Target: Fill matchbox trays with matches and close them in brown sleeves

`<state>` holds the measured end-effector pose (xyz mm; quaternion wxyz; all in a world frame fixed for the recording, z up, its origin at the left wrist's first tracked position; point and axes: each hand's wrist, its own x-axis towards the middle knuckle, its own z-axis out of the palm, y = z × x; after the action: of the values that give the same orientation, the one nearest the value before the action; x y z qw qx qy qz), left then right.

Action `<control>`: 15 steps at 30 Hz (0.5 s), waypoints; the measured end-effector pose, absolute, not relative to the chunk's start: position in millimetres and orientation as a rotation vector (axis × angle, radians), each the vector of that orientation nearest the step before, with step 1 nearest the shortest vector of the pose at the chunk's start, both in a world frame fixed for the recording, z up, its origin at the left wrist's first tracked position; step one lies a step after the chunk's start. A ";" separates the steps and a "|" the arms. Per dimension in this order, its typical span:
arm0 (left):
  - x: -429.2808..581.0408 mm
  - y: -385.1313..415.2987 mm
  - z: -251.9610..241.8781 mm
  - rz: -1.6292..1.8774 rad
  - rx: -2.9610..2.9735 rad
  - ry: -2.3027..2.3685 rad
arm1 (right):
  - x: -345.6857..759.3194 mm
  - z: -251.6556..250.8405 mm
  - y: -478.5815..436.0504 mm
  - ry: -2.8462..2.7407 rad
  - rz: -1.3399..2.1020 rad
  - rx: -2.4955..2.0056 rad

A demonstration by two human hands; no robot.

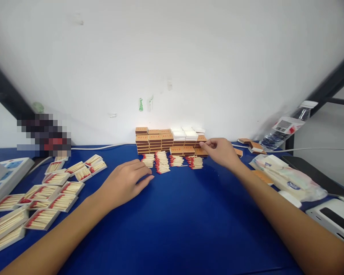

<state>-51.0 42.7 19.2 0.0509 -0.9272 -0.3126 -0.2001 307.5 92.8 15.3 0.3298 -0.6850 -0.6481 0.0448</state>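
Note:
My left hand (129, 179) rests palm-down on the blue table with its fingers loosely apart. Its fingertips are beside the leftmost of several small piles of red-tipped matches (162, 162). My right hand (221, 152) is at the right end of a stack of brown matchboxes (154, 141), thumb and index finger closed at the edge of a matchbox (201, 139); the far fingers are partly hidden. White matchbox trays (184, 133) lie on top of the stack's right half. A front row of matchboxes (186, 151) stands just behind the match piles.
Matchbox trays filled with matches (50, 193) cover the left side, near a white power strip (13, 173). On the right are loose matchbox sleeves (250, 145), a plastic bottle (288, 126), a tissue pack (289, 179), a black phone-like slab (318, 175) and a white device (332, 217).

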 end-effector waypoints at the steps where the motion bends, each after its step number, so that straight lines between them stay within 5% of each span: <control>1: -49.3 41.6 18.4 -0.606 -2.829 -0.937 | 307.0 14.6 93.7 -1.673 0.142 -1.770; 15: -45.3 38.7 12.7 -0.598 -2.862 -0.907 | 297.4 17.9 117.8 -1.786 -0.042 -1.386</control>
<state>-45.3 38.7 12.7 0.0402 -0.9342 -0.2959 -0.1952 297.4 117.8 17.9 0.4260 -0.5546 -0.7146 -0.0168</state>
